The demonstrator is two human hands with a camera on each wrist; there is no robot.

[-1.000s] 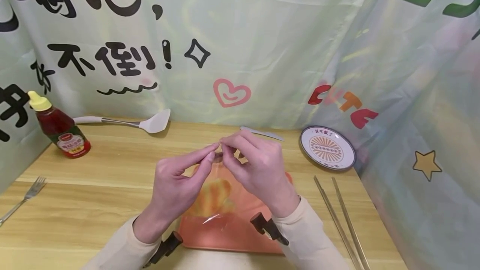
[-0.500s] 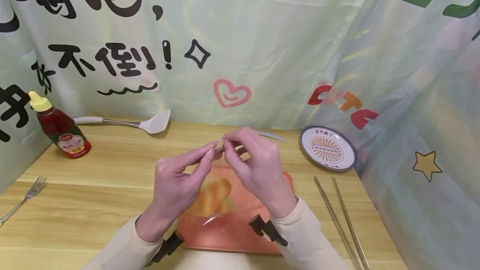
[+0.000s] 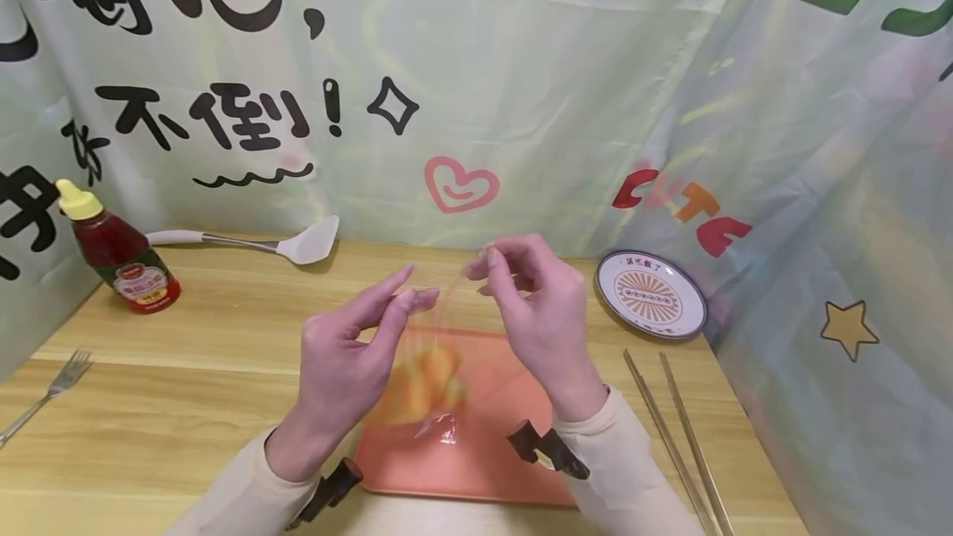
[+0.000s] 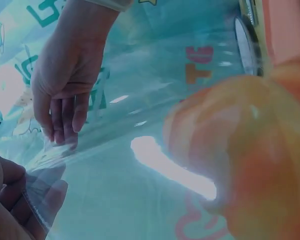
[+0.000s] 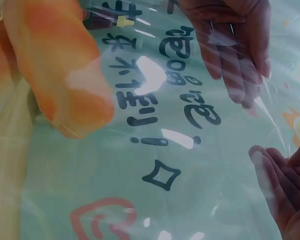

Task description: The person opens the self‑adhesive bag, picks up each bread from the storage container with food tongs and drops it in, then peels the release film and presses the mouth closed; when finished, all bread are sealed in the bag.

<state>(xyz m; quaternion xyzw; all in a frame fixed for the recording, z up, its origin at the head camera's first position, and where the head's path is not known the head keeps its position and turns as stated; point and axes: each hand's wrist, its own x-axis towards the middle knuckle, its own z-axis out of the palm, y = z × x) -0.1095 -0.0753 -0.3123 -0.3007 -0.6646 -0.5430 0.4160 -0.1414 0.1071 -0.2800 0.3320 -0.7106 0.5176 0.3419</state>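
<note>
A clear plastic bag [image 3: 447, 430] hangs from both hands, with an orange-yellow, bread-like piece [image 3: 420, 387] inside it. My left hand [image 3: 350, 346] holds one side of the bag's top edge between thumb and fingers. To its right and slightly higher, my right hand [image 3: 547, 317] pinches the other side of that edge. Through the film, the left wrist view shows the bread-like piece [image 4: 260, 150] large and close. In the right wrist view, the rounded end of the piece [image 5: 65, 75] shows behind shiny plastic. Below the bag lies a pink board or tray [image 3: 514, 453].
At the back left stand a red sauce bottle [image 3: 130, 263] with a yellow cap and a white-headed spatula [image 3: 308, 242]. A fork [image 3: 63, 379] lies on the left. A plate [image 3: 650, 294] leans at the back right, with metal chopsticks [image 3: 673, 428] in front. Printed cloth surrounds the table.
My hands were together at the bag's top edge and are now apart, the right one having moved right and up. The bag's edge is spread between them. The knife behind is now hidden.
</note>
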